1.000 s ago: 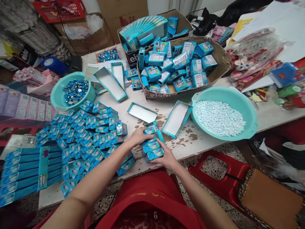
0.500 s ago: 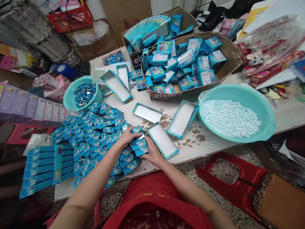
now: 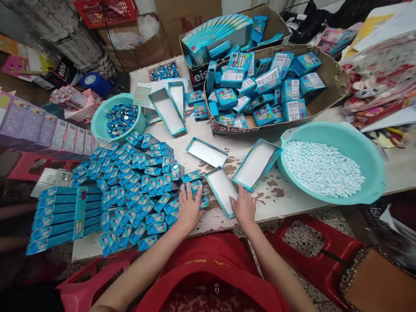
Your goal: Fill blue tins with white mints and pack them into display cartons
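My left hand lies with its fingers spread over small blue boxes at the right end of a large group of such boxes. My right hand touches the right edge of an open white-lined tray, thumb and fingers bent at its side. Another white-lined tray lies just above my right hand, and a third sits further back. Whether my right fingers grip the tray edge is hard to tell.
Right of the trays stands a turquoise basin of pale pieces. A smaller bowl holds blue wrapped pieces. Behind are cardboard boxes full of blue packs. Red stools stand below the table edge.
My left hand has let go of the small boxes and now rests flat on them. My right hand has moved right, from those boxes to the tray. The camera view has shifted slightly.
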Motion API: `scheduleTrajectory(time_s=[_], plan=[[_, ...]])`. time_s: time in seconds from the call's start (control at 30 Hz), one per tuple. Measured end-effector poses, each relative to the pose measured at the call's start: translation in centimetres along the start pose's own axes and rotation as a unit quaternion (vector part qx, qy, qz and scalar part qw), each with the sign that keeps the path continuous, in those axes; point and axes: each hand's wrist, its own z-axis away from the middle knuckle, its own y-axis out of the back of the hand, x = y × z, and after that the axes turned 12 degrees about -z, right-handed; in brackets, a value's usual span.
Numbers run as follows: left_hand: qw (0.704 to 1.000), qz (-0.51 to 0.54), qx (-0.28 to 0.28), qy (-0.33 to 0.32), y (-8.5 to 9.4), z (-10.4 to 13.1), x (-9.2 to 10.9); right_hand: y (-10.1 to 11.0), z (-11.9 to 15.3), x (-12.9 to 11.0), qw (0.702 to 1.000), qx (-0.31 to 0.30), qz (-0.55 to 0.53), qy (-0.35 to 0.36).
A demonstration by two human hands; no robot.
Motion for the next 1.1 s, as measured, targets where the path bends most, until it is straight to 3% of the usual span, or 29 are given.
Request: scheduleTrajectory(time_s=[0.13,0.33,0.43,0.57,0.67,0.73,0.83,1.0,1.1], plan=[[1.0,-0.015,0.006,-0.024,-0.1,-1.0,-0.2,-0.3,0.8,1.3,0.989,-0.099,0.105,-0.024],[0.995,-0.068,-0.015,-0.076,0.5,-2.1,-1.0,0.8,4.2,2.3,0.982,-0.111,0.149,-0.046],[0.997,-0.051,-0.011,-0.064,2.0,-1.4,-1.3,0.9,4.9,3.0,0.978,-0.128,0.15,-0.061],[0.996,0.039,0.039,-0.064,5.6,-0.1,-1.5,0.2,4.8,3.2,0.979,-0.132,0.144,-0.064],[0.983,0.13,0.017,-0.132,7.1,-1.0,-0.2,-0.6,4.6,3.0,0.984,-0.122,0.118,-0.052],[0.974,0.158,-0.043,-0.158,6.8,-2.5,1.5,-1.1,4.7,3.0,0.987,-0.113,0.105,-0.05],[0.977,0.128,-0.114,-0.129,5.5,-4.9,4.0,-1.6,5.1,3.4,0.989,-0.099,0.102,-0.036],[0.988,0.023,-0.018,-0.154,5.2,-6.5,5.6,-2.3,5.5,4.2,0.991,-0.067,0.115,-0.015],[0.985,0.021,-0.014,-0.171,5.9,-6.7,5.3,-2.2,5.1,4.1,0.991,-0.069,0.115,-0.016]])
